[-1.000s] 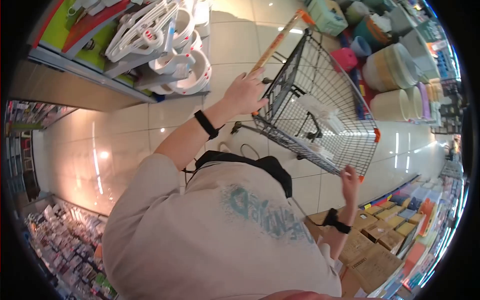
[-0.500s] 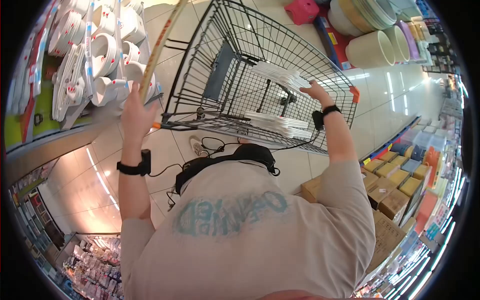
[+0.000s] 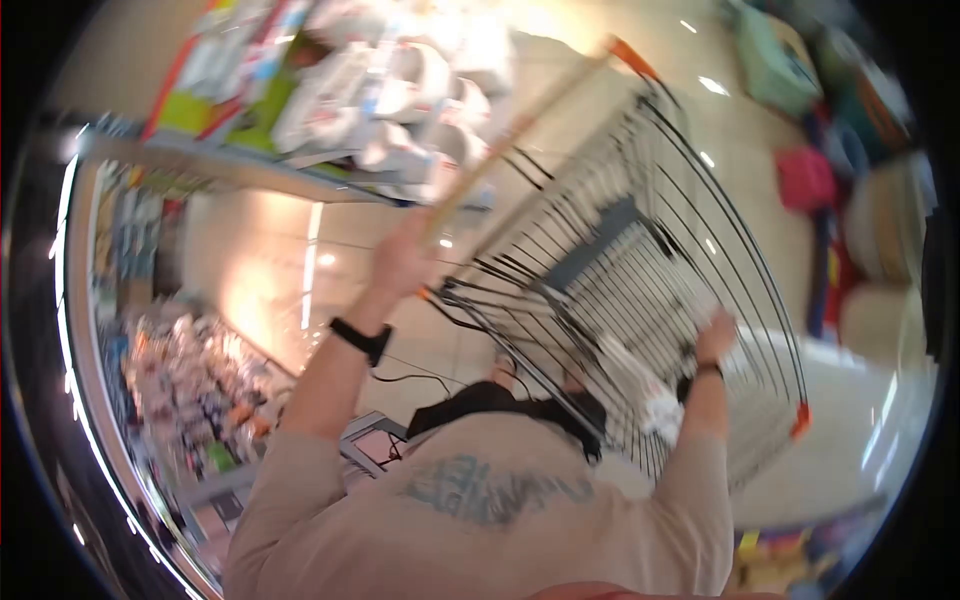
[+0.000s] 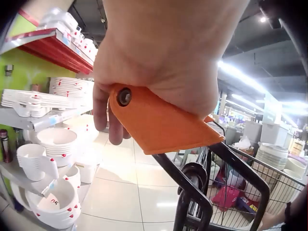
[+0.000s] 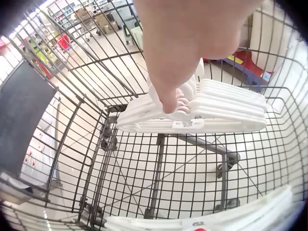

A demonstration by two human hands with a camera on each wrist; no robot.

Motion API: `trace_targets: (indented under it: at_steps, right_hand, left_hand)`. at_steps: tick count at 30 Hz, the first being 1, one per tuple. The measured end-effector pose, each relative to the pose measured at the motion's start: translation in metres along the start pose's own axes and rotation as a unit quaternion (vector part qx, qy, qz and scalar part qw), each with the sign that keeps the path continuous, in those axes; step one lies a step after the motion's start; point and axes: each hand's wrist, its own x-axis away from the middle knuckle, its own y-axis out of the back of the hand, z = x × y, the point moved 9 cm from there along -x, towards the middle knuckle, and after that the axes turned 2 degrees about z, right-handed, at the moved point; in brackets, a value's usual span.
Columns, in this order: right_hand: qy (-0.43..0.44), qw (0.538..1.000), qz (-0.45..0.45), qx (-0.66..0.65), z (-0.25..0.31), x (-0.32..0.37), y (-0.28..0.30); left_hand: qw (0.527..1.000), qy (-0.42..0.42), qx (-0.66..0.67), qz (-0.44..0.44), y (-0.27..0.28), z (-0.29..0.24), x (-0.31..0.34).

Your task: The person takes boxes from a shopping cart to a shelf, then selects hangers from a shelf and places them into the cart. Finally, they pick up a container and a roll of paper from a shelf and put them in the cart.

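Observation:
My left hand (image 3: 402,262) grips the near end of the shopping cart's handle (image 3: 520,130). In the left wrist view its fingers hang over the far side of the orange end piece (image 4: 159,120). Down inside the cart, my right hand (image 3: 716,335) holds a stack of white plastic hangers (image 5: 231,103) by the hooks. That stack carries a small label. A second bundle of white hangers (image 5: 255,211) lies on the near side of the wire basket, at the bottom of the right wrist view. Blur softens both hands in the head view.
Shelves hold white plastic tubs (image 4: 57,139) and more hangers (image 4: 43,101) to the left. Beyond the cart stand a pink stool (image 3: 805,180) and large pale bins (image 3: 890,220). Glossy tiled floor (image 4: 154,192) runs between the displays. A cable hangs from my left wrist.
My right hand has gone from beside the cart into it, to the hangers. The cart swings about in view as my left hand stays on its handle.

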Motion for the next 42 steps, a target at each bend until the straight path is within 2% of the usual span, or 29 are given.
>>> trace_targets:
  at_steps: [1,2,4,7,9,10,11,12,14,16,18,20,24,29,32,33,36,38,42]
  right_hand:
    - [0.002,1.0,-0.03,0.003,-0.005,-0.007,-0.008]
    - [0.015,0.999,-0.018,-0.033,-0.003,-0.007,-0.009]
    - [-0.099,0.985,0.075,-0.117,0.001,0.001,0.016]
    - [-0.074,0.991,0.048,-0.102,0.012,0.0,0.025]
    - [-0.086,0.984,0.114,-0.102,0.01,0.002,0.031]
    - [-0.087,0.989,0.113,-0.033,0.017,0.011,0.049]
    - [-0.044,0.995,0.081,-0.034,0.011,0.006,0.028]
    - [-0.045,0.994,0.098,-0.015,0.014,0.011,0.04]
    - [-0.022,0.997,0.063,-0.038,0.017,0.02,0.06]
    - [0.0,0.993,0.1,-0.056,0.016,0.023,0.067]
    - [0.033,0.995,0.059,-0.08,0.013,0.029,0.077]
    - [0.067,0.99,0.04,-0.113,0.015,0.044,0.105]
    - [0.097,0.983,-0.053,-0.148,0.014,0.075,0.175]
    - [0.078,0.963,-0.176,-0.19,0.029,0.152,0.318]
    - [0.098,0.895,-0.28,-0.332,0.026,0.19,0.375]
    - [0.14,0.862,-0.312,-0.375,0.041,0.211,0.409]
    - [0.15,0.812,-0.39,-0.408,0.079,0.274,0.492]
    - [0.165,0.809,-0.428,-0.368,0.085,0.3,0.519]
    - [0.214,0.801,-0.463,-0.312,0.159,0.362,0.587]
  left_hand:
    - [0.998,-0.039,-0.003,-0.044,-0.001,0.002,-0.001]
    - [0.998,-0.024,-0.051,-0.038,0.0,0.001,-0.001]
    - [0.996,-0.006,-0.088,-0.019,0.005,-0.002,0.003]
    - [0.998,-0.006,-0.058,-0.027,0.004,-0.003,0.001]
    - [0.998,-0.011,-0.057,-0.022,0.003,-0.003,0.001]
    - [0.998,-0.012,-0.057,-0.021,0.003,-0.002,0.001]
    - [0.998,-0.018,-0.053,-0.028,0.004,0.0,0.002]
    - [0.998,-0.027,-0.047,-0.035,0.003,0.0,0.002]
    - [0.998,-0.034,-0.038,-0.044,0.004,0.0,0.001]
    - [0.998,-0.029,-0.029,-0.044,0.004,0.001,0.003]
    - [0.999,-0.033,-0.018,-0.034,0.005,0.002,0.003]
    - [0.999,-0.037,-0.005,-0.018,0.003,0.002,0.001]
    - [0.996,-0.069,0.026,-0.041,0.003,0.003,0.0]
    - [0.992,-0.099,0.066,-0.033,0.01,0.001,0.006]
    - [0.984,-0.135,0.087,-0.071,0.022,0.001,0.016]
    - [0.979,-0.152,0.095,-0.098,0.026,0.003,0.017]
    - [0.958,-0.204,0.129,-0.157,0.032,0.003,0.031]
    - [0.942,-0.236,0.167,-0.173,0.043,0.003,0.049]
    - [0.882,-0.365,0.231,-0.189,0.096,-0.01,0.1]
